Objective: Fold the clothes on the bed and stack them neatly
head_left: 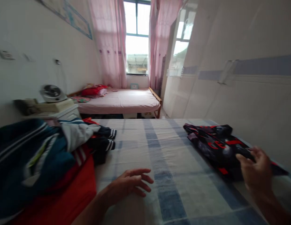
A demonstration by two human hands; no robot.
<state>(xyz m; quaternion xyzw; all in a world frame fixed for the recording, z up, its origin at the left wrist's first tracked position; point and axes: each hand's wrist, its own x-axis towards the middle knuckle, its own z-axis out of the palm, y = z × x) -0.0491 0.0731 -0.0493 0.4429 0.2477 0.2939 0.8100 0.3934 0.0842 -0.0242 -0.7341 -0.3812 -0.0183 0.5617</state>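
My left hand point(133, 182) is over the checked bedsheet point(169, 193), its fingers spread and holding nothing. At the right, my right hand point(257, 165) is at the near end of a folded black garment point(213, 143) with red and grey print. Its thumb stands apart from the fingers; whether they touch the cloth I cannot tell. The garment lies flat near the bed's right edge. Left of my left hand is a heap of clothes, with a dark teal jacket point(58, 159) on top and red cloth point(82, 181) beneath.
Past the sheet's far edge stands a second bed point(126, 100) with a pink sheet and red bedding point(94, 90). A small fan point(52, 92) sits on a cabinet point(70, 109) at the left. White wardrobe doors point(206, 97) line the right side.
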